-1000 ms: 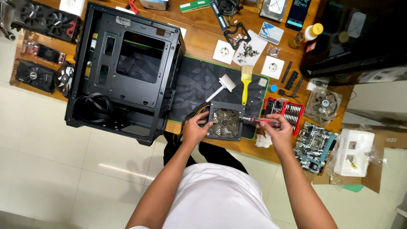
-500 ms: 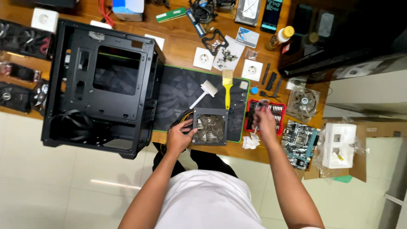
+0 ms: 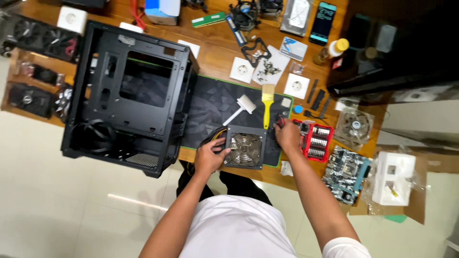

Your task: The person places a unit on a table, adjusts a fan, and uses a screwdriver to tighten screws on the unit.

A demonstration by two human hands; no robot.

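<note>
A grey power supply with a round fan grille lies on the front edge of a dark desk mat. My left hand grips its left side, next to its yellow and black cables. My right hand is closed on a small red-and-black screwdriver at the supply's upper right corner. Just to the right of that hand sits a red case of screwdriver bits.
A black open computer case lies left of the mat. Above the supply lie a yellow brush and a white brush. A motherboard, a white foam block and a cooler fan are at the right.
My right hand went from the power supply to the red bit case and has come back left to the supply's corner. My left hand has stayed on the supply. The view has shifted.
</note>
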